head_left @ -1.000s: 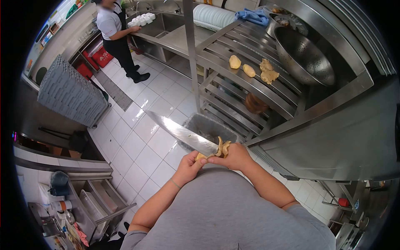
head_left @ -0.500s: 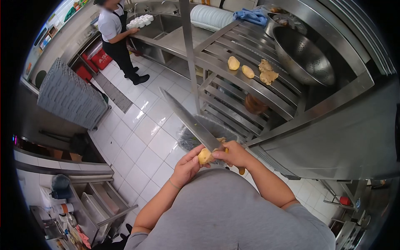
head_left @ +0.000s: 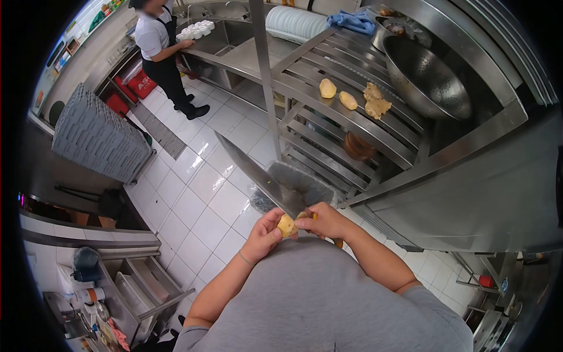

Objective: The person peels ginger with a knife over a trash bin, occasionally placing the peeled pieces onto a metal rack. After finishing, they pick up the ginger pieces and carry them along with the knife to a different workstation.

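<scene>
My left hand point(head_left: 263, 236) is closed around a partly peeled yellow potato point(head_left: 286, 226) in front of my belly. My right hand point(head_left: 327, 222) grips a large kitchen knife point(head_left: 256, 175) by its yellow handle, its thumb against the potato. The wide blade points away to the upper left, and its heel end lies at the potato's right side. Below the hands stands a bin point(head_left: 322, 190) with a clear plastic liner. Two peeled yellow pieces, one a rounded potato point(head_left: 328, 88), and a knobby tan lump point(head_left: 376, 101) like ginger lie on the slatted metal rack point(head_left: 328, 120).
A big steel colander point(head_left: 425, 79) leans on the rack, near a blue cloth point(head_left: 352, 22) and a row of white plates point(head_left: 296, 24). A person point(head_left: 158, 44) stands at the sink point(head_left: 223, 41). Stacked grey crates point(head_left: 97, 135) stand left on the tiled floor.
The knife has shifted slightly left and down with my right hand. A bit of peel beside the blade over the bin no longer shows there. My left hand still holds the potato.
</scene>
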`<move>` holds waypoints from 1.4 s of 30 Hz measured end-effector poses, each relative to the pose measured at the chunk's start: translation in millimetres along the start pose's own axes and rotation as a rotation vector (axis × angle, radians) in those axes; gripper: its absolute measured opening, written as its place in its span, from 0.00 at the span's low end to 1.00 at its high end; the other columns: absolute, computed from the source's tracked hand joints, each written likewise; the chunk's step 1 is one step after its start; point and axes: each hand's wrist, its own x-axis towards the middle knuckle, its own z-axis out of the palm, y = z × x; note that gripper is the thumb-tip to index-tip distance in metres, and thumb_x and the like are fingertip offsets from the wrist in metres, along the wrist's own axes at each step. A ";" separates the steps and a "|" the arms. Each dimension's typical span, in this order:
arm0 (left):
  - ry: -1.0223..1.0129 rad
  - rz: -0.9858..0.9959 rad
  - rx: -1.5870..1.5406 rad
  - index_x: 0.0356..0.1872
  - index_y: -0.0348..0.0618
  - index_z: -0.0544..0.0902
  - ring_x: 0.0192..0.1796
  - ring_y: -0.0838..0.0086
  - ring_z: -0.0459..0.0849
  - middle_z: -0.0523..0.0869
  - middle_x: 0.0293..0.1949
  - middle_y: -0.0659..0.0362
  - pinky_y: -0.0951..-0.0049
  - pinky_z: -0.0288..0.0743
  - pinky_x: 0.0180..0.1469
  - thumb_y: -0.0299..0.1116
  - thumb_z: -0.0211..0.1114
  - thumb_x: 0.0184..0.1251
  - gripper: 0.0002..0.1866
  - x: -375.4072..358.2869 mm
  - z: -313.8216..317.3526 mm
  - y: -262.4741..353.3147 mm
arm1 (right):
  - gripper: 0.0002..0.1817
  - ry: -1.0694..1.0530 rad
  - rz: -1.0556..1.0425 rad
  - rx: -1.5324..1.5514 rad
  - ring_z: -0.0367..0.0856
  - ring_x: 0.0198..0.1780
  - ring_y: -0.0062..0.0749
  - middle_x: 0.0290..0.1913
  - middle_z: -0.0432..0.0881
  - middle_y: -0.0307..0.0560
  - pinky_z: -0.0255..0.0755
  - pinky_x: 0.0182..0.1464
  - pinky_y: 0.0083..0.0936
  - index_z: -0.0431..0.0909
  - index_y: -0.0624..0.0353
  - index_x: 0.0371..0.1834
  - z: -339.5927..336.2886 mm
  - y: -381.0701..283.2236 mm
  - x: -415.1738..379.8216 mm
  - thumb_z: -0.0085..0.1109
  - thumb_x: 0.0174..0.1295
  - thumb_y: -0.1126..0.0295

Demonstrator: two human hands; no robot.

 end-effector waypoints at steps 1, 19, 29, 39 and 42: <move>0.005 0.012 -0.003 0.74 0.38 0.71 0.57 0.68 0.86 0.84 0.61 0.55 0.65 0.80 0.63 0.45 0.73 0.76 0.34 0.2 0.8 0.1 | 0.30 0.001 0.001 0.001 0.79 0.23 0.25 0.23 0.82 0.43 0.73 0.26 0.26 0.82 0.62 0.27 -0.1 -0.8 -1.0 0.78 0.60 0.42; 0.122 0.013 -0.132 0.80 0.43 0.65 0.66 0.54 0.85 0.80 0.70 0.47 0.56 0.79 0.71 0.45 0.69 0.79 0.37 -1.5 3.3 9.0 | 0.34 0.284 0.009 -0.149 0.83 0.31 0.29 0.28 0.88 0.48 0.77 0.37 0.32 0.91 0.67 0.42 -10.3 -10.7 -10.1 0.76 0.61 0.39; 0.052 0.016 -0.280 0.80 0.41 0.65 0.70 0.58 0.81 0.79 0.70 0.49 0.54 0.74 0.75 0.48 0.69 0.78 0.38 -0.7 -7.4 3.0 | 0.37 0.247 -0.039 -0.135 0.87 0.35 0.34 0.32 0.90 0.53 0.79 0.42 0.34 0.91 0.67 0.41 -0.9 -7.7 -7.2 0.76 0.58 0.35; 0.041 -0.015 -0.231 0.75 0.42 0.69 0.70 0.60 0.81 0.80 0.68 0.51 0.52 0.76 0.73 0.47 0.71 0.76 0.35 -1.1 1.2 9.6 | 0.31 0.092 0.001 -0.044 0.78 0.24 0.22 0.23 0.81 0.38 0.71 0.27 0.27 0.88 0.63 0.33 -3.3 -3.0 -6.0 0.78 0.60 0.40; 0.040 -0.038 -0.225 0.74 0.44 0.70 0.70 0.62 0.81 0.81 0.68 0.52 0.53 0.76 0.72 0.46 0.73 0.74 0.34 -1.5 0.7 10.9 | 0.29 0.078 -0.019 -0.020 0.75 0.19 0.20 0.21 0.79 0.37 0.68 0.22 0.24 0.87 0.62 0.33 -1.1 0.9 -4.3 0.79 0.60 0.42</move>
